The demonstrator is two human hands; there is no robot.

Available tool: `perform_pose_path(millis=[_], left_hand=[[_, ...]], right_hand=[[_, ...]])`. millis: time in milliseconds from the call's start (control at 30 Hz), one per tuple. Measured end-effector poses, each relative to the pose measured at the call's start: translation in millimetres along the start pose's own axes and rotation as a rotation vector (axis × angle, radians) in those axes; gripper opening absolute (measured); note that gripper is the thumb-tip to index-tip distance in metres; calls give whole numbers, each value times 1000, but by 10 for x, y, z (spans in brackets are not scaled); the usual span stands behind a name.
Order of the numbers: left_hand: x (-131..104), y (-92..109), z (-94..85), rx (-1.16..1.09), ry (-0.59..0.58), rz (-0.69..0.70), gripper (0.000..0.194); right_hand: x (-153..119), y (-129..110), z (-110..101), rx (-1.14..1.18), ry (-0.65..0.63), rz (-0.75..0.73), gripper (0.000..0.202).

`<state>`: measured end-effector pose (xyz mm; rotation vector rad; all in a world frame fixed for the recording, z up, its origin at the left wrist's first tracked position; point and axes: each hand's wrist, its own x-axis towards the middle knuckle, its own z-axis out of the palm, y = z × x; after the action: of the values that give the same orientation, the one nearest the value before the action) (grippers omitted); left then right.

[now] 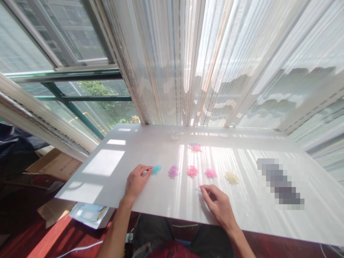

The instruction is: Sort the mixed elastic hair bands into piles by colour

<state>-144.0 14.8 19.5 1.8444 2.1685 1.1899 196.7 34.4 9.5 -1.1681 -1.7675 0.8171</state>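
My left hand [139,182] is pinched closed at the left edge of a teal pile of what look like small rubber bands [156,169]; what its fingertips hold is too small to make out. My right hand [218,205] pinches a small pale rubber band [197,188] just above the white table, near its front edge. Beyond the hands runs a row of similar piles: purple [174,171], coral red [192,171], pink [211,173] and pale yellow [231,177]. Behind them lies a mixed pile [195,147] of red, pink and bluish bands.
The white table [161,204] has a clear round container [176,135] and a clear disc, perhaps its lid [223,135], at the back. A blurred-out dark object [281,182] lies to the right. Sheer curtains [166,71] hang behind. Cardboard boxes [57,165] stand at left.
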Motion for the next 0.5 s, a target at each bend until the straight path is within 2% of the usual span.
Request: perform_pose_path(millis=[100,200,267,333,367,433,500], left_hand=[[-5,1,-23,19,6,5,28],[-78,86,-56,17,45,18,29],[-171,227,-37,-2,68,37,29],[-288,435,39,-43,44,79,24],[-350,556,102,-92,-10,132,21],[-462,804,267,-135,-204,233,17],[-540,1022,461,-94,-345,297,18]], right_hand=[[-2,-14,2,-3,16,-4,35],[-15,-10,-2,-18,42,-3,32],[-28,5,-14,-36,71,2,29],[-40,27,-33,-62,102,8,26],[-44,39,-45,-76,114,10,24],[-53,65,-72,-104,126,7,23],[-66,92,-102,-129,122,-6,24]])
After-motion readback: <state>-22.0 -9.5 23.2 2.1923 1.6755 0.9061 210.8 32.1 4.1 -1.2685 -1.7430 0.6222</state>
